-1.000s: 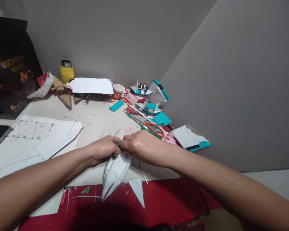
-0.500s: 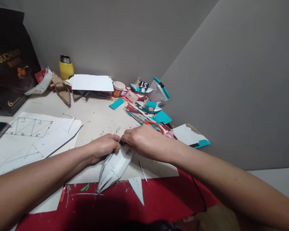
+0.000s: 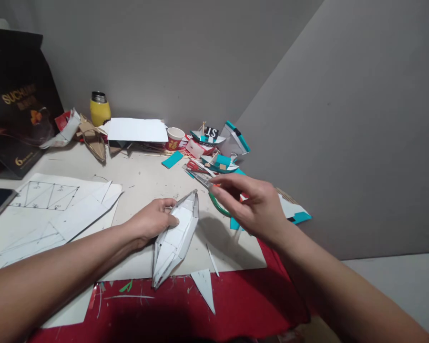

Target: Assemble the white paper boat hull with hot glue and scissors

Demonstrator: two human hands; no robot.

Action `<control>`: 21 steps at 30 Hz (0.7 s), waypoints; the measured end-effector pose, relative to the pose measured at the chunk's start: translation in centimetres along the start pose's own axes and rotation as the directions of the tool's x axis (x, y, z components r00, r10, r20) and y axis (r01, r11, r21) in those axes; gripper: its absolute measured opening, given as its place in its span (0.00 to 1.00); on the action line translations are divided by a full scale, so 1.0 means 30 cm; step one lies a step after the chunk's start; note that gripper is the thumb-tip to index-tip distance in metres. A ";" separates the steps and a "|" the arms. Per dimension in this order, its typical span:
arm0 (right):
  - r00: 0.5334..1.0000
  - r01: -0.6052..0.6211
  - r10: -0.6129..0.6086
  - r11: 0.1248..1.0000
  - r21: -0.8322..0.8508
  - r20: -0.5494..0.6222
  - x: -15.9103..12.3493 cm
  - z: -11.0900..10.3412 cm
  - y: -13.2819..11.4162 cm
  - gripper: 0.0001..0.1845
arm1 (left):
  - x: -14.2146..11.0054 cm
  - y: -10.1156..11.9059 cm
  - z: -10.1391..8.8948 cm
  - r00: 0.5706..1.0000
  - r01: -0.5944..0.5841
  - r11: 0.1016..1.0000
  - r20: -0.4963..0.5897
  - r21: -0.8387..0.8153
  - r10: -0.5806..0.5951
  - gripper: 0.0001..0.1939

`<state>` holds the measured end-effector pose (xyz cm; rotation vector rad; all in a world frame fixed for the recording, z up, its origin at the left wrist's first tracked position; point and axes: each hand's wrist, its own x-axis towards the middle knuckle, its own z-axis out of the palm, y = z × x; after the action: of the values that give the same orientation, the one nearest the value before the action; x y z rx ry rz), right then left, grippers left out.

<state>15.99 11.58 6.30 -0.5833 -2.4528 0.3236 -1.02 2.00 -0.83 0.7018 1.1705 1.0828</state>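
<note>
My left hand [image 3: 153, 220] grips a small white paper boat [image 3: 175, 238] by its left side, thumb inside over the deck and fingers around the outer edge. The boat lies tilted lengthwise, its far tip upward and its near end over the red cloth. My right hand [image 3: 255, 200] is raised right of the boat, thumb and forefinger curved with a gap between them. Just behind its fingertips show an orange bit [image 3: 217, 185] and a green curved object [image 3: 219, 205], both partly hidden by the hand.
Paper with pencil drawings [image 3: 43, 195] lies at left. Along the back stand a black box [image 3: 21, 105], a yellow bottle [image 3: 100, 110], a cardboard boat [image 3: 93, 140], a paper cup [image 3: 175, 138] and teal model boats [image 3: 219, 162]. A white triangular scrap [image 3: 204, 288] lies on the red cloth [image 3: 243, 295].
My right hand has left the boat's far tip and moved right, toward the cluttered tools. My left hand keeps hold of the boat, which now shows whole. The view has tilted slightly upward.
</note>
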 end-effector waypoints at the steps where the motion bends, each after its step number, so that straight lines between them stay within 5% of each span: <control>1: 0.991 -0.121 0.124 0.991 0.057 -0.059 -0.011 0.005 0.010 0.11 | -0.001 0.004 0.001 1.000 -0.012 1.000 -0.013 0.001 0.012 0.21; 4: 0.936 -0.344 0.350 0.912 0.221 0.013 -0.040 0.052 0.027 0.19 | -0.007 0.010 0.006 0.997 -0.049 0.999 -0.051 0.011 0.049 0.23; 8: 0.866 -0.499 0.442 0.745 0.442 0.233 -0.048 0.133 0.016 0.25 | -0.020 0.010 0.014 0.993 -0.104 0.994 -0.051 0.044 0.106 0.22; 14: 0.908 -0.417 0.339 0.683 0.599 0.246 -0.021 0.193 0.014 0.07 | -0.027 0.004 0.022 0.978 -0.192 0.978 -0.069 0.082 0.198 0.21; 21: 0.928 -0.371 0.319 0.737 0.565 0.193 -0.002 0.211 0.016 0.06 | -0.024 -0.004 0.028 0.958 -0.229 0.956 -0.133 0.184 0.255 0.22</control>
<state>12.41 11.37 1.08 -0.7445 -2.1209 1.2440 -0.19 1.37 -0.42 0.9235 1.3451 1.2732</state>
